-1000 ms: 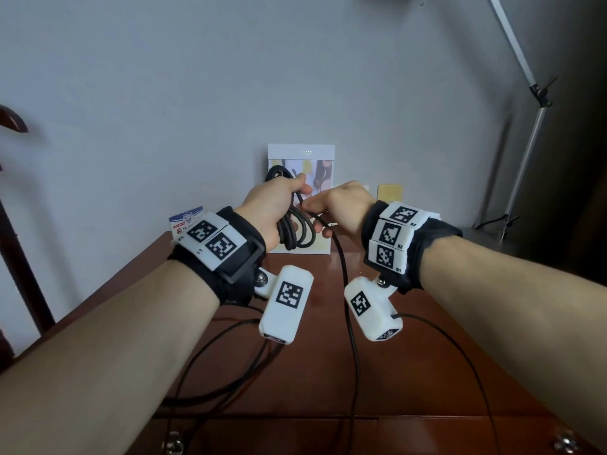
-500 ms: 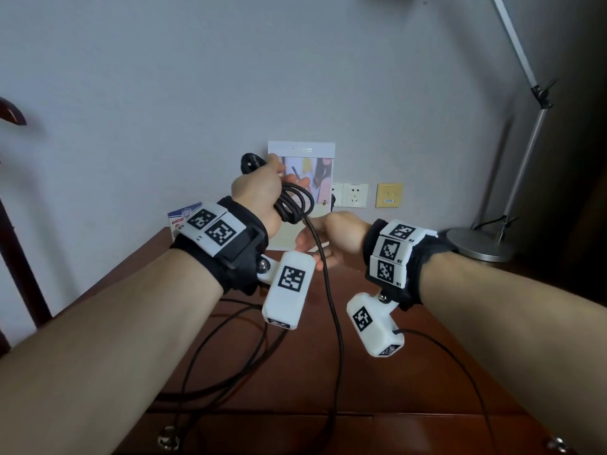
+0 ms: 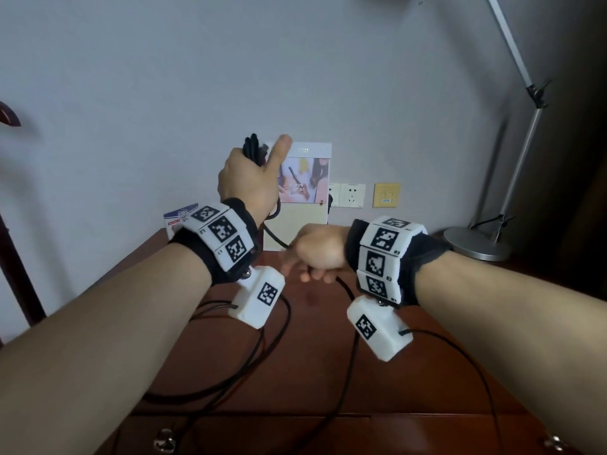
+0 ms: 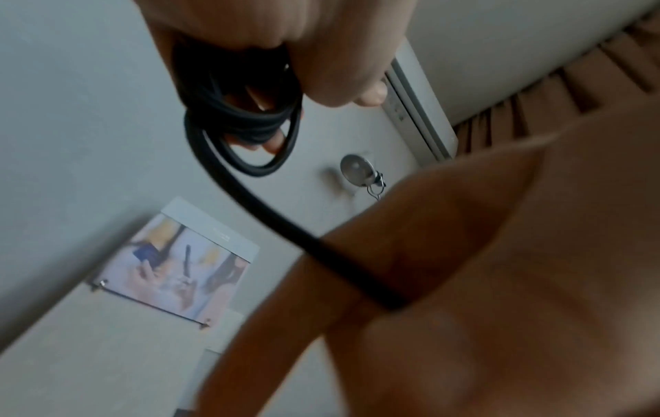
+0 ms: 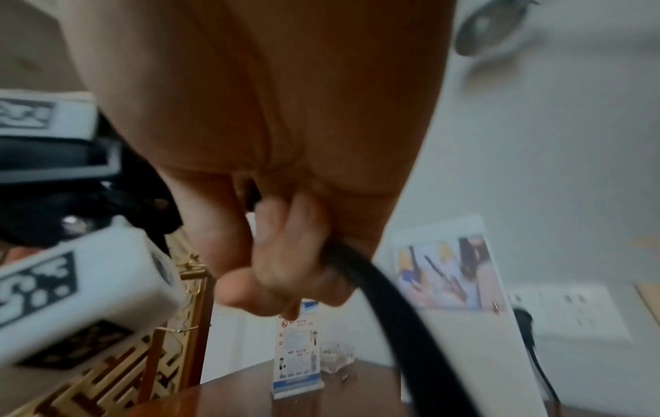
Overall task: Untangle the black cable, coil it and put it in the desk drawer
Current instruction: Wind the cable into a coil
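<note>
My left hand (image 3: 251, 178) is raised in front of the wall and grips a bundle of black cable (image 3: 253, 146) loops, thumb pointing up. In the left wrist view the coil (image 4: 242, 121) hangs below the curled fingers (image 4: 321, 70). One strand drops from it to my right hand (image 3: 310, 259), lower and just above the desk. In the right wrist view the curled right hand (image 5: 285, 259) holds the strand (image 5: 393, 316). The loose cable (image 3: 353, 343) then trails over the desk toward the drawer front (image 3: 295, 435), which looks shut.
A picture card (image 3: 305, 178) leans on the wall behind my hands, with wall sockets (image 3: 351, 195) beside it. A lamp base (image 3: 476, 243) stands at the back right, a small card stand (image 3: 179, 220) at the back left. Thin wrist-camera wires (image 3: 230, 385) lie on the desk.
My left hand has lifted the coil up toward the wall. My right hand has dropped lower along the strand, so the cable between them is longer.
</note>
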